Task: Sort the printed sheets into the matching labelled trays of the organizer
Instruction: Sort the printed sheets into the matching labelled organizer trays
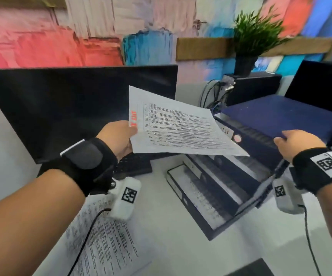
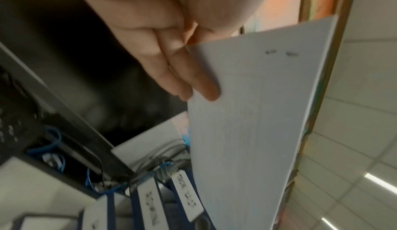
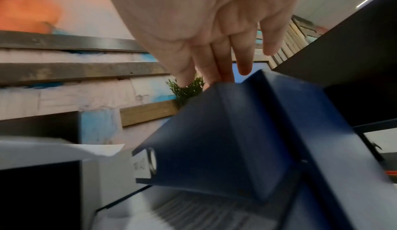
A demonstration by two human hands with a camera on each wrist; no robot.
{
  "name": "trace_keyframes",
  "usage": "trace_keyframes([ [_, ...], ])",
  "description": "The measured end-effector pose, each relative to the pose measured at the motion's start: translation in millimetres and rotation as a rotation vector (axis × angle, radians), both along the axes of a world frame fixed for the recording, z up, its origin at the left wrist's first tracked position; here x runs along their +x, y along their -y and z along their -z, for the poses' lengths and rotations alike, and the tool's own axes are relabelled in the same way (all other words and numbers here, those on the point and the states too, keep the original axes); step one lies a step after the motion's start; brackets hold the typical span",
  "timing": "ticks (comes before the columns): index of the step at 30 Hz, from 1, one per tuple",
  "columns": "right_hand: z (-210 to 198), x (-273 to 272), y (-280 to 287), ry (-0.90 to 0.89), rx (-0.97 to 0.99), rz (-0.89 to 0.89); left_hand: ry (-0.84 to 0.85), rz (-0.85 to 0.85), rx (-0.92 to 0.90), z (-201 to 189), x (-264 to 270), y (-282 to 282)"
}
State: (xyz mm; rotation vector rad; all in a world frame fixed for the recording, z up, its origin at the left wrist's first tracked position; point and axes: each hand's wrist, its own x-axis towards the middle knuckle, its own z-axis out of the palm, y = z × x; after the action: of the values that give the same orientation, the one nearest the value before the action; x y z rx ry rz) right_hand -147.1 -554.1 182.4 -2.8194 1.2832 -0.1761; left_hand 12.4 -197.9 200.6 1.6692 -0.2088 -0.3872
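White printed sheet [image 1: 181, 130], red heading, long axis toward blue plastic organizer [image 1: 280, 114]; left hand [image 1: 117, 138] pinches it; right hand [image 1: 296, 143] lays straight fingers on organizer.

**Even office light, soft focus**

Lit brightly and flatly from above by ceiling strips [image 2: 380, 182], glaring white in both wrist views. Smeared by motion throughout, down to unreadable print on the printed sheet [image 1: 181, 132]. Bent strongly toward the edges.
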Motion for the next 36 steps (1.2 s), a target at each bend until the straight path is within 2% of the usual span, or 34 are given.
trace_keyframes([
  [2, 2, -6, 4, -0.032, 0.024, -0.001, -0.072, 0.022, -0.100, 1, -5, 15],
  [10, 5, -15, 5, -0.087, -0.001, -0.065, -0.085, 0.101, -0.131, -6, -17, 54],
  [18, -7, -28, 8, -0.085, 0.043, -0.094, -0.237, 0.089, -0.244, -5, -29, 77],
  [27, -8, -34, 18, -0.080, 0.073, -0.190, -0.197, -0.028, -0.248, -17, -25, 92],
  [36, -9, -37, 21, -0.077, 0.054, -0.241, -0.117, -0.042, -0.225, -41, -6, 74],
])
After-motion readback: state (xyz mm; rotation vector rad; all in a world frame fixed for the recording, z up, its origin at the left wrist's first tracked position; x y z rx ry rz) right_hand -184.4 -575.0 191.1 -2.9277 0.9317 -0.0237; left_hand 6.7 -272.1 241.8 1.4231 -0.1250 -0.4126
